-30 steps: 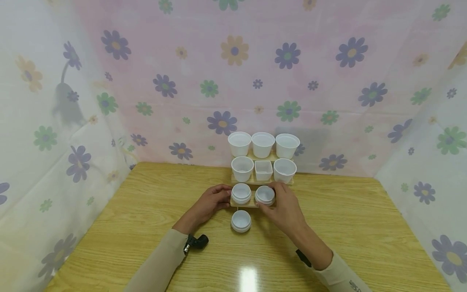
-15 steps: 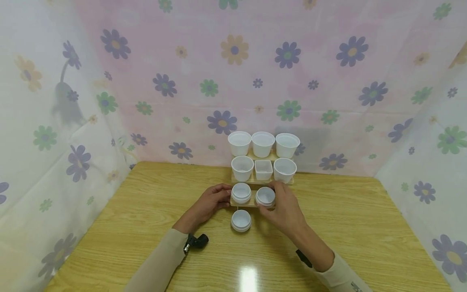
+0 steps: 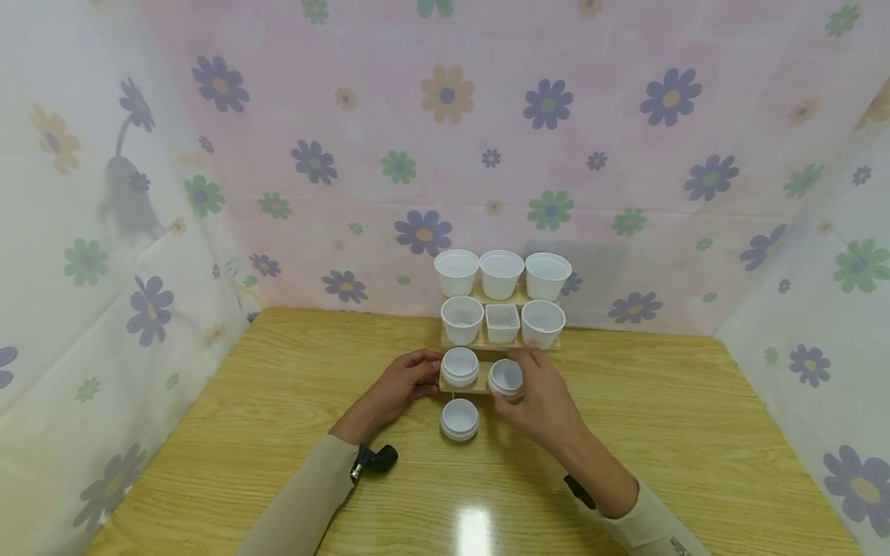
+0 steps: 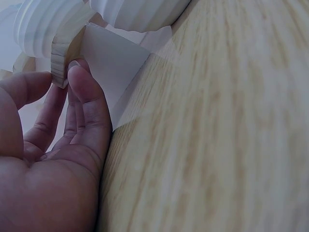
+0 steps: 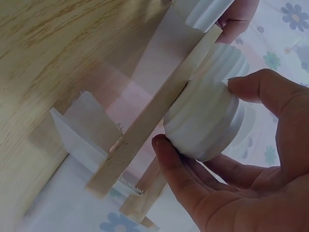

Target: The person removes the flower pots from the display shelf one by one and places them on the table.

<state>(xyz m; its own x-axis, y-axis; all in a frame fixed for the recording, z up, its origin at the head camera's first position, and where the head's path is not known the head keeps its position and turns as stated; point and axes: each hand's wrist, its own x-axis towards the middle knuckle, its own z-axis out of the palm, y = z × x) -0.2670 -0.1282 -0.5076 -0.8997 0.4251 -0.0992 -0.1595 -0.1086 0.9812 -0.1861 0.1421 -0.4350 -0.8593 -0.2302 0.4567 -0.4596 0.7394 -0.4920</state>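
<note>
My right hand [image 3: 545,398] grips a small round white pot [image 3: 506,378] with ribbed sides, at the right part of the front wooden shelf board [image 3: 481,384]. In the right wrist view its thumb and fingers [image 5: 170,162] are around the pot, whose base is against the board. My left hand [image 3: 403,390] pinches the board's left end [image 4: 65,53] between thumb and fingers. A similar ribbed pot [image 3: 460,367] stands on the board's left part. Another ribbed pot [image 3: 460,421] sits on the table in front of the shelf.
Behind, the middle tier holds two round cups [image 3: 462,320] and a square cup [image 3: 502,323]. Three round cups [image 3: 502,276] fill the top tier. Clear side panels [image 5: 79,140] support the boards. A flowered cloth [image 3: 494,154] hangs behind the wooden table [image 3: 660,432].
The pot in my right hand has shifted slightly toward me and to the right along the front board. My left hand has stayed on the board's end.
</note>
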